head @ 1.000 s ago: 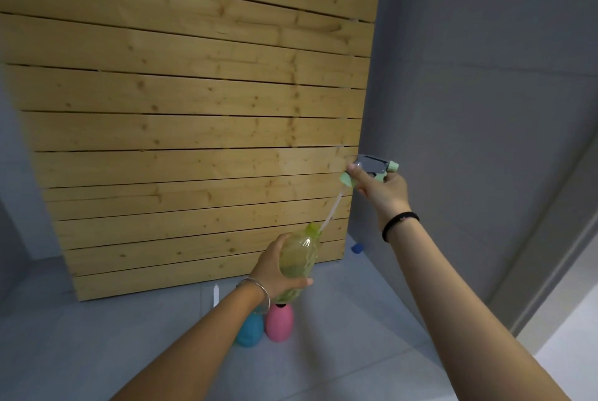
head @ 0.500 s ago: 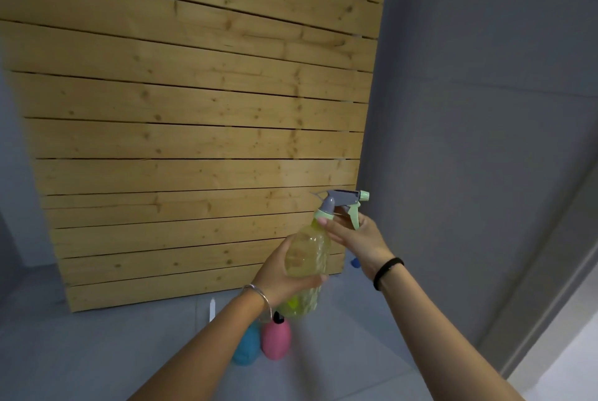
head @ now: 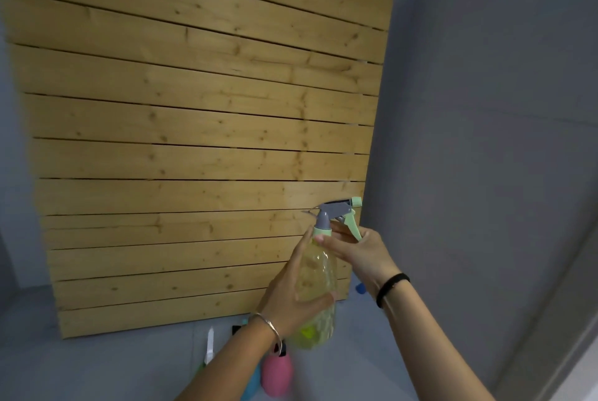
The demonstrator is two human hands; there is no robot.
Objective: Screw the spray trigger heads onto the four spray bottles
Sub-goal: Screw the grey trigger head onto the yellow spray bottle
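I hold a clear yellow-green spray bottle (head: 317, 274) upright in the air, my left hand (head: 291, 297) wrapped around its body. A grey and pale-green trigger head (head: 336, 213) sits on the bottle's neck, nozzle pointing right. My right hand (head: 359, 250) grips the green collar at the base of that head. Below on the floor stand a pink bottle (head: 276, 374) and a blue bottle (head: 252, 383), partly hidden by my left arm.
A wooden slat panel (head: 200, 129) leans against the wall ahead. A grey wall (head: 485, 141) rises on the right. A white loose trigger part (head: 210, 344) lies on the grey floor near the panel's foot, and a small blue object (head: 360, 288) sits by the corner.
My right hand brought the trigger head down from above, its tube slid into the bottle, and the head now sits on the neck. Both hands and the bottle rose slightly.
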